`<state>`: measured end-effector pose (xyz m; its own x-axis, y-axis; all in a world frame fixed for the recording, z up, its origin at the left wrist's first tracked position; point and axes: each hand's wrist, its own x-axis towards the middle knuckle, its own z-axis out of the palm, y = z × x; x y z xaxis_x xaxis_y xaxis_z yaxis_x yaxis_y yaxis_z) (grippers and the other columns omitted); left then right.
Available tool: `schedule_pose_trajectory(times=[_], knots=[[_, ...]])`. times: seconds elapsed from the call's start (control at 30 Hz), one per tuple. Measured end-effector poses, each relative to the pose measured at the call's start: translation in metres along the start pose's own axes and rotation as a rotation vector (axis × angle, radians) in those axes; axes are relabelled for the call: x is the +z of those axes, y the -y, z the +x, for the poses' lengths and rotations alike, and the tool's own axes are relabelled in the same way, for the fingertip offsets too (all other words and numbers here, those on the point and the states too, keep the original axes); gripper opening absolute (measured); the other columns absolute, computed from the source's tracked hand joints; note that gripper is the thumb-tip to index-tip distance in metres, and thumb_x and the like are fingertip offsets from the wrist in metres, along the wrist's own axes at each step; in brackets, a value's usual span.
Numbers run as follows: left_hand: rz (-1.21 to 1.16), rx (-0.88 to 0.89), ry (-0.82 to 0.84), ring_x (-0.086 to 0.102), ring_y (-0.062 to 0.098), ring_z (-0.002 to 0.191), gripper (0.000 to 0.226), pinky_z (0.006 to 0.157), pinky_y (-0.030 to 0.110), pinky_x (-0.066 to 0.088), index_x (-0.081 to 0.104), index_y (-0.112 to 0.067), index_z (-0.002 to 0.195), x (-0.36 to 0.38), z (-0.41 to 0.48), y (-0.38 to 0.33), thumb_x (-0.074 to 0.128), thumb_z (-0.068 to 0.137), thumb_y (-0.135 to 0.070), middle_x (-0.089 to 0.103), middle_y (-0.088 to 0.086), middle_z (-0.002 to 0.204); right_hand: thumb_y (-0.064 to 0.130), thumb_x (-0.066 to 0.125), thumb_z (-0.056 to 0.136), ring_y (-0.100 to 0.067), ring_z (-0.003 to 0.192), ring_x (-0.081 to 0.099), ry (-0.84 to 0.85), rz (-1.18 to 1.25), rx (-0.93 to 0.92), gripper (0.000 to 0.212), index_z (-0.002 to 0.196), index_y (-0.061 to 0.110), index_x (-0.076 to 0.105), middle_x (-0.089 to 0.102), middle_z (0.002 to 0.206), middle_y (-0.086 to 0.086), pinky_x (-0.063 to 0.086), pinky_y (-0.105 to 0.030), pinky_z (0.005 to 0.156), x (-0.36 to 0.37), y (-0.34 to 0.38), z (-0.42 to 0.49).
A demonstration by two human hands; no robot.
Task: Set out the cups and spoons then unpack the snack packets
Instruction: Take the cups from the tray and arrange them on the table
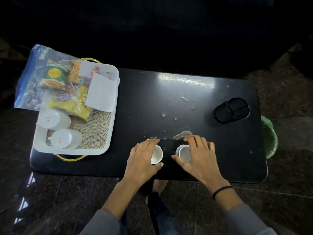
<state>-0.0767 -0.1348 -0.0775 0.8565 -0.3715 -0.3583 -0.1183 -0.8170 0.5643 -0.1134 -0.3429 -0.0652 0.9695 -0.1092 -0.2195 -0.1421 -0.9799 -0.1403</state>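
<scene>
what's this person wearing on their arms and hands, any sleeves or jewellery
Both arms have grey long sleeves, pushed back so the forearms are bare: left sleeve, right sleeve. The right wrist carries a thin black band, like a hair tie or cord bracelet. The left hand and right hand are bare, with no gloves, and no rings or watch that I can make out.

on the black table [169, 102] the left hand [144, 160] curls round a small white cup [156, 154] and the right hand [198, 156] round a second white cup [183, 152], both upright with mouths open and a little apart near the front edge. at the table's left end a white tray [108, 133] holds two more cups lying on their sides [59, 129], a white napkin [101, 92] and a clear bag of snack packets [55, 77] hanging over its far side. a black mesh holder [232, 110] stands near the right end, seemingly empty, though it is dark.
</scene>
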Motion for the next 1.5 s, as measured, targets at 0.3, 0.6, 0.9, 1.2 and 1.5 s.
schedule_pose_trajectory(times=[0.3,0.6,0.9,1.2,1.5], knots=[[-0.095,-0.012,-0.172,0.035,0.006,0.144,0.07,0.12,0.033,0.025,0.048,-0.03,0.144,-0.043,-0.003,0.021,0.074,0.08,-0.04,0.052,-0.014,0.145,0.043,0.068,0.085,-0.018,0.108,0.058,-0.038,0.157,-0.229,0.027,0.101,0.021,0.068,0.066,0.112,0.006,0.035,-0.034,0.09,-0.028,0.077,0.044],[-0.07,-0.214,-0.381,0.053,0.021,0.128,0.061,0.105,0.031,0.032,0.057,-0.022,0.136,-0.107,-0.017,0.097,0.078,0.079,-0.029,0.06,-0.003,0.136,0.038,0.068,0.087,-0.019,0.109,0.057,0.08,0.248,-0.441,0.024,0.102,0.02,0.066,0.066,0.112,0.006,0.039,-0.035,0.092,-0.017,0.2,0.096],[0.078,-0.557,-0.548,0.059,0.031,0.109,0.066,0.082,0.043,0.047,0.059,-0.012,0.126,-0.126,-0.03,0.173,0.088,0.071,-0.032,0.063,0.008,0.12,0.045,0.064,0.093,-0.019,0.122,0.06,0.456,0.403,-0.451,0.046,0.135,0.028,0.056,0.065,0.133,0.005,0.052,-0.04,0.097,0.013,0.284,0.117],[0.219,-0.407,-0.495,0.067,0.029,0.098,0.067,0.075,0.04,0.049,0.065,-0.009,0.117,-0.124,-0.021,0.203,0.09,0.063,-0.039,0.07,0.005,0.101,0.031,0.065,0.089,-0.026,0.119,0.062,0.526,0.423,-0.421,0.056,0.143,0.03,0.05,0.068,0.13,-0.001,0.054,-0.044,0.093,0.032,0.298,0.123],[0.132,-0.269,-0.547,0.064,0.025,0.094,0.069,0.085,0.037,0.047,0.066,-0.012,0.118,-0.141,-0.023,0.173,0.086,0.066,-0.052,0.07,0.003,0.099,0.029,0.081,0.079,-0.004,0.122,0.056,0.455,0.632,-0.39,0.074,0.143,0.033,0.045,0.06,0.14,0.012,0.047,-0.017,0.098,0.02,0.271,0.115]])
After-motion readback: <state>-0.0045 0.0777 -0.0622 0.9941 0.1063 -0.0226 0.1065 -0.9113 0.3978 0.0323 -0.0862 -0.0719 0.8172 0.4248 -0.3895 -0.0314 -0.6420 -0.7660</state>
